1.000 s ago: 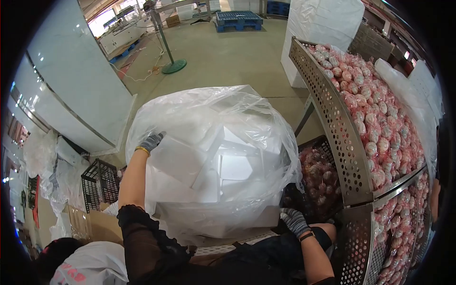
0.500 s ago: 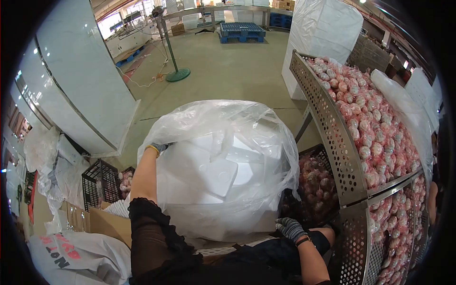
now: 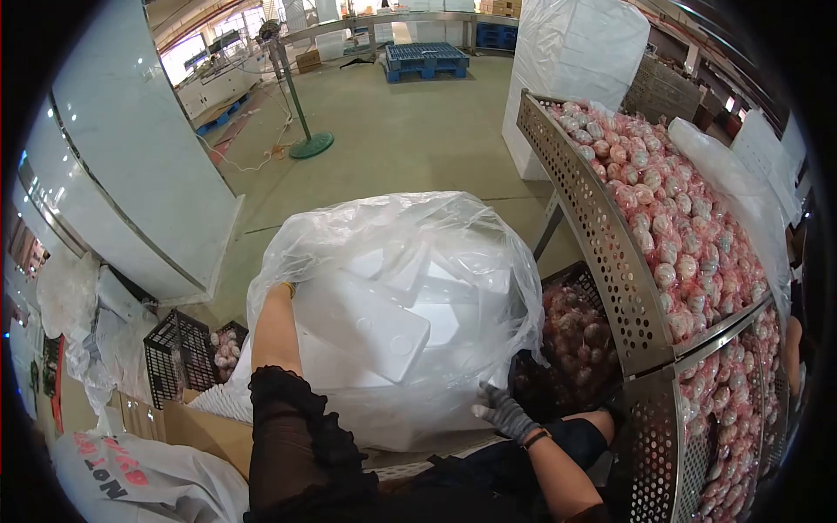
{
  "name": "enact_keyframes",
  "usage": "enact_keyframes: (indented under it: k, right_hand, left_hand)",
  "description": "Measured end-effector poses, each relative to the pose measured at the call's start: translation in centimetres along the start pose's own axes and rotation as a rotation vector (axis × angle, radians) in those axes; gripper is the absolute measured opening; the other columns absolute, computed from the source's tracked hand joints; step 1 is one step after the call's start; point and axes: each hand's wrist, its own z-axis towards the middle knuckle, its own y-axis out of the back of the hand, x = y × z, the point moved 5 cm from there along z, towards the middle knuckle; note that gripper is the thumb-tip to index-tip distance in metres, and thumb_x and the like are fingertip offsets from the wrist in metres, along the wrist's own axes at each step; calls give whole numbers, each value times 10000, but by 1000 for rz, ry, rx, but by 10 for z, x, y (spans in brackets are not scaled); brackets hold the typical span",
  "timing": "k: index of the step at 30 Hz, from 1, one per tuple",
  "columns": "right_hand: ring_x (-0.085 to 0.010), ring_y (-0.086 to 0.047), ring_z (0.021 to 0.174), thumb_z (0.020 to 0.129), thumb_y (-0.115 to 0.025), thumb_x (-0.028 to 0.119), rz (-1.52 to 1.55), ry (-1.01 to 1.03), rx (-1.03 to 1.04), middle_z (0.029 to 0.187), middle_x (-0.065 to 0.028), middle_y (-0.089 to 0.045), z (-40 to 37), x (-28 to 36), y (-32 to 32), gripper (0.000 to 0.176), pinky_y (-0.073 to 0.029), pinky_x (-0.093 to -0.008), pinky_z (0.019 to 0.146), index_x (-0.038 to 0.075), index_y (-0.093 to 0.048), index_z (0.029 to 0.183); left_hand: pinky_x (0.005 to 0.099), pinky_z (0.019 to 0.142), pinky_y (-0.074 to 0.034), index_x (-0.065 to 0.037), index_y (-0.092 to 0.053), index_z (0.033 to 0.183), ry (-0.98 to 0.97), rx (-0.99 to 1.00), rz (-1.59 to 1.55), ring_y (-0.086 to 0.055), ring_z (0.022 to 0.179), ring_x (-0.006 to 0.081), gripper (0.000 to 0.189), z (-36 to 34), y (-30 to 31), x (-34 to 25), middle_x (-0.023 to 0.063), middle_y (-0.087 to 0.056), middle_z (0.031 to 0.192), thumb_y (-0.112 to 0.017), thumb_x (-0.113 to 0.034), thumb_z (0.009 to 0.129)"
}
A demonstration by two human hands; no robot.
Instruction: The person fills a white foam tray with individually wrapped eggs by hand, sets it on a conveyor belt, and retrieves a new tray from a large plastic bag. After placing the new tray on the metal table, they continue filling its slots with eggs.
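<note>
A large clear plastic bag [image 3: 392,213] stands in front of me, full of flat white foam lids [image 3: 362,327]. My left hand [image 3: 289,288] reaches into the bag at its left side; only the yellow glove cuff and wrist show, and the fingers are hidden behind a foam lid. My right hand [image 3: 507,413], in a grey striped glove, hovers at the bag's lower right side with its fingers apart and nothing in them.
A perforated metal bin [image 3: 597,222] on the right holds many round items in red-and-clear wrap [image 3: 671,205]. Black crates [image 3: 181,353] stand left and right of the bag. Beyond are a green-based fan stand [image 3: 311,146], a blue pallet [image 3: 425,61] and a wrapped white stack [image 3: 571,78].
My left hand has gone deeper behind the foam lid and out of sight. My right hand has lifted from my lap toward the bag, its fingers spreading. The view has shifted slightly right.
</note>
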Motion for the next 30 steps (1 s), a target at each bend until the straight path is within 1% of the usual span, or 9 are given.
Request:
enact_keyframes:
  k: [4, 10, 13, 15, 20, 23, 27, 28, 30]
  right_hand:
    - [-258, -454, 1159, 790, -659, 404, 305, 4, 75, 1397, -111, -329, 54, -6, -35, 968, -407, -365, 922, 167, 15, 1444]
    - [-237, -461, 1128, 727, -680, 501, 558, -270, 38, 1389, -94, -312, 73, 43, -68, 1082, -463, -400, 809, 256, 106, 1430]
    - [-214, -482, 1079, 731, -660, 523, 659, -287, -14, 1394, -94, -298, 58, 75, -68, 1046, -473, -394, 778, 252, 63, 1436]
    - [-192, -505, 969, 708, -677, 522, 612, -218, 27, 1173, -94, -420, 51, 70, -63, 1107, -467, -339, 703, 123, 62, 1429]
    - [-210, -548, 987, 798, -645, 376, 1174, -222, 45, 1059, -77, -560, -3, 53, -28, 723, -471, -351, 823, 27, -301, 1329]
    - [-201, -559, 968, 819, -645, 292, 1368, -252, 8, 1080, -89, -553, -38, 44, -9, 580, -480, -357, 837, 22, -393, 1266]
    - [-182, -585, 867, 819, -655, 270, 1302, -160, -260, 1090, -102, -550, -64, 35, 1, 510, -503, -292, 757, -6, -440, 1190]
    - [-155, -564, 905, 843, -629, 299, 1229, -125, -237, 1065, -93, -559, -74, 30, 4, 507, -485, -285, 797, -19, -436, 1188]
    - [-218, -472, 1131, 838, -611, 401, 942, 49, -316, 1217, -167, -479, -118, 80, 30, 684, -390, -307, 960, -55, -354, 1277]
  left_hand:
    - [398, 947, -418, -68, -385, 1333, -52, 10, -62, -493, 1135, 252, 592, -6, -5, -7, 129, -489, 1271, -514, -413, 870]
    - [395, 941, -424, -65, -386, 1330, -167, 63, -218, -500, 1127, 249, 581, -20, -26, -40, 128, -494, 1264, -514, -400, 873]
    - [393, 938, -427, -63, -387, 1329, -214, 105, -302, -503, 1123, 248, 575, -33, -33, -55, 128, -497, 1260, -514, -393, 875]
    - [392, 937, -429, -63, -387, 1328, -235, 142, -364, -505, 1120, 248, 572, -49, -39, -60, 127, -498, 1258, -514, -388, 876]
    - [390, 932, -434, -60, -388, 1326, -261, 237, -530, -510, 1113, 246, 562, -94, -45, -65, 127, -503, 1252, -514, -377, 878]
    - [388, 929, -438, -59, -389, 1324, -281, 293, -634, -513, 1109, 245, 557, -120, -45, -72, 126, -505, 1248, -514, -370, 880]
    - [386, 926, -442, -57, -390, 1322, -355, 375, -789, -517, 1103, 243, 550, -156, -45, -105, 126, -509, 1243, -513, -361, 882]
    - [385, 925, -443, -56, -390, 1322, -381, 414, -826, -518, 1102, 243, 548, -163, -48, -121, 126, -509, 1242, -513, -359, 882]
    - [384, 923, -445, -55, -390, 1321, -417, 473, -906, -521, 1099, 242, 544, -185, -53, -148, 125, -511, 1239, -513, -355, 883]
